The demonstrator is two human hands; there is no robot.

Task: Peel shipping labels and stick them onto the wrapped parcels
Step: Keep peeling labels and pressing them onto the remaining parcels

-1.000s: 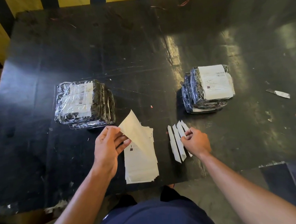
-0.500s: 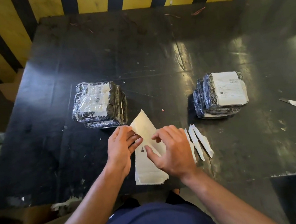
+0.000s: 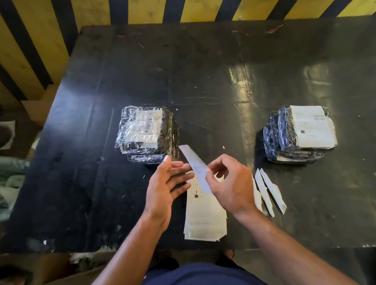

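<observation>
Presently: right hand (image 3: 231, 186) fingers pinching a label strip (image 3: 196, 166) lifted above the label stack (image 3: 204, 218), left hand (image 3: 166, 188) fingers spread; right parcel pile (image 3: 298, 134) labelled, left pile (image 3: 146, 135) apparently awaiting labels on bench (image 3: 198, 72).

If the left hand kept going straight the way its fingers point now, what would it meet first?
Probably the white paper strip pinched in the right hand: the left hand's open fingers point right and slightly away, nearly touching it. Depth is unclear; it might pass underneath.
</observation>
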